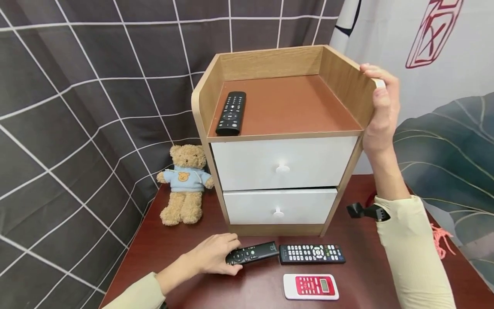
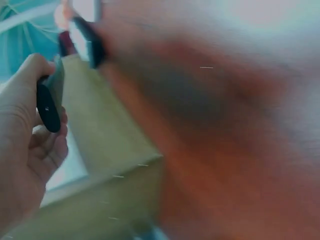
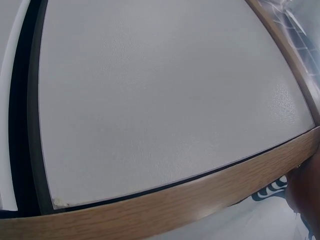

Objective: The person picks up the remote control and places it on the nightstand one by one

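My left hand (image 1: 217, 254) grips one end of a black remote control (image 1: 256, 253) low over the table, in front of the cabinet. The left wrist view shows the same remote (image 2: 48, 107) between thumb and fingers. High on the other side, my right hand (image 1: 382, 109) holds the top edge of the small wooden cabinet's right side panel (image 1: 347, 81). In the right wrist view the white upper drawer front (image 3: 165, 100) fills the frame, with part of the hand (image 3: 305, 192) at the right edge. A dark gap shows above the lower drawer (image 1: 254, 207).
Another black remote (image 1: 231, 112) lies on the cabinet's brown top (image 1: 293, 107). On the table (image 1: 154, 246) are a remote with white buttons (image 1: 311, 254) and a white-and-red remote (image 1: 311, 287). A teddy bear (image 1: 187, 184) sits left of the cabinet. A dark grid curtain (image 1: 96, 128) hangs behind.
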Demonstrator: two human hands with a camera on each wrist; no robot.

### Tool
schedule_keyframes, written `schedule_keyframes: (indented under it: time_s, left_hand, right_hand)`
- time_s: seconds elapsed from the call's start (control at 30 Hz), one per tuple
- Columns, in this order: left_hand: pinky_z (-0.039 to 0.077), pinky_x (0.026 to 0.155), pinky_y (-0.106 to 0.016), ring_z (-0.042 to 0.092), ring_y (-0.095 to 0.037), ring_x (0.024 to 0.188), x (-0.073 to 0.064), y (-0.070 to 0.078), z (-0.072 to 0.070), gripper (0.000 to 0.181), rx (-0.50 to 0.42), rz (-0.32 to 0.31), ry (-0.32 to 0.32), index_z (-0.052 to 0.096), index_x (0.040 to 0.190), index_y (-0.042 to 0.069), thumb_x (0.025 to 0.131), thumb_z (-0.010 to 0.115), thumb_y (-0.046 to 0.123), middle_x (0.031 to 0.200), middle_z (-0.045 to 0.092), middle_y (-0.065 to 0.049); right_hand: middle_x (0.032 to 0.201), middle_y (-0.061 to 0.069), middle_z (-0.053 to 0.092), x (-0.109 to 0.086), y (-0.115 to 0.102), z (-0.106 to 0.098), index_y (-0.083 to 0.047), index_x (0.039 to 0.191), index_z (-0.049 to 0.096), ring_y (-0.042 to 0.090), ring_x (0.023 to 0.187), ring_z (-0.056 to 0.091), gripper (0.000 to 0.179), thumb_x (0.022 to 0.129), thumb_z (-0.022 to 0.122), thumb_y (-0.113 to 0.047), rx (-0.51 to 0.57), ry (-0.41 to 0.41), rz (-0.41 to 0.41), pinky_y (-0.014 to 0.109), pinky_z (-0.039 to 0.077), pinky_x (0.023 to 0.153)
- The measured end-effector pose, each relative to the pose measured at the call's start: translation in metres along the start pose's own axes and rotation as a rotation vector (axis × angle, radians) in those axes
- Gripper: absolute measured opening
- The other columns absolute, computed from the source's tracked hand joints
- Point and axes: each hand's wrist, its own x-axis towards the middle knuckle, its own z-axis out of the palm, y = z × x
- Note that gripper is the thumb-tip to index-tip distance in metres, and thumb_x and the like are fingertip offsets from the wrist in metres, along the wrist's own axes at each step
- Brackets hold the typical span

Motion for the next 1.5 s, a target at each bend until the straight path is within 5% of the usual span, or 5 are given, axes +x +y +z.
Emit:
schedule_keyframes:
  time_s: [0.57, 1.0, 1.27, 1.5]
  left_hand:
    - [0.036, 0.059, -0.008, 0.044, 0.005, 0.067, 0.06, 0.037, -0.106, 0.03, -0.088, -0.051, 0.092, 0.066, 0.091, 0.021, 0.072, 0.079, 0.04, 0.081, 0.051, 0.015]
    - [0.044, 0.056, -0.018, 0.05, -0.004, 0.065, 0.109, 0.049, -0.197, 0.026, 0.007, 0.016, 0.418, 0.068, 0.09, 0.012, 0.072, 0.079, 0.028, 0.079, 0.058, 0.007]
    - [0.045, 0.054, -0.03, 0.05, -0.017, 0.062, 0.149, 0.049, -0.233, 0.025, 0.206, -0.214, 0.501, 0.066, 0.087, 0.007, 0.079, 0.071, 0.031, 0.077, 0.055, -0.002]
    - [0.05, 0.056, -0.041, 0.056, -0.026, 0.059, 0.176, 0.056, -0.237, 0.026, 0.301, -0.465, 0.372, 0.064, 0.087, 0.005, 0.083, 0.063, 0.031, 0.078, 0.059, -0.007]
  right_hand:
    - [0.127, 0.007, 0.062, 0.001, 0.003, -0.001, -0.007, 0.115, 0.063, 0.03, 0.131, 0.045, 0.034, 0.094, 0.039, -0.018, 0.008, -0.032, -0.005, 0.03, 0.029, 0.111]
    - [0.129, 0.008, 0.06, 0.001, 0.007, -0.008, -0.008, 0.117, 0.062, 0.03, 0.131, 0.044, 0.034, 0.095, 0.039, -0.019, 0.004, -0.046, -0.001, 0.03, 0.028, 0.11]
    - [0.129, 0.008, 0.061, 0.001, 0.006, -0.007, -0.007, 0.117, 0.062, 0.03, 0.131, 0.044, 0.034, 0.095, 0.039, -0.018, 0.01, -0.041, -0.005, 0.03, 0.029, 0.11]
    - [0.129, 0.007, 0.061, 0.0, 0.005, -0.006, -0.007, 0.117, 0.062, 0.029, 0.132, 0.045, 0.035, 0.095, 0.038, -0.018, 0.002, -0.037, -0.011, 0.03, 0.029, 0.111]
